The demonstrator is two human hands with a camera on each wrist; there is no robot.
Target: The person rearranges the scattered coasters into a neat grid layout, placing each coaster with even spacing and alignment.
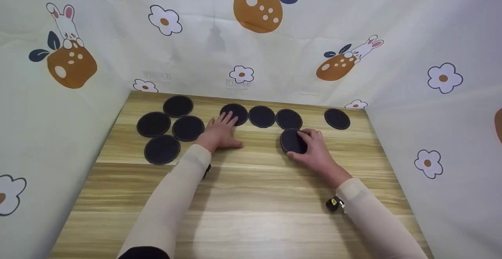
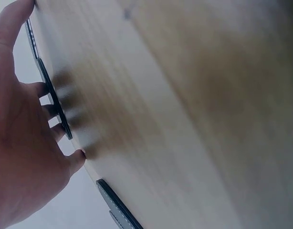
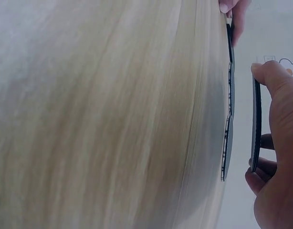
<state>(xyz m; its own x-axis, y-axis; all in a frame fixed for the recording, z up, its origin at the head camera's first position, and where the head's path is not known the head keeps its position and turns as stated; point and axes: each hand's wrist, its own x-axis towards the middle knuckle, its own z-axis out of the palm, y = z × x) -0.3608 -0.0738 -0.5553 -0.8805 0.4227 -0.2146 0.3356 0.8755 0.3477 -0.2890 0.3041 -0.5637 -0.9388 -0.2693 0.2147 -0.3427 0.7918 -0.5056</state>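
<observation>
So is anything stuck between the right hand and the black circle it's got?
No, nothing visible. The right hand grips the black circle directly by its edge. The nearest other circle, at the right end of the row of three, lies beyond the held one, not in between.

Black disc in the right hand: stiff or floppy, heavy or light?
Probably stiff: the black disc looks straight edge-on, gripped at its rim by the right hand. Likely light, as it looks thin. Laid flat, its broad face should resist rolling.
</observation>
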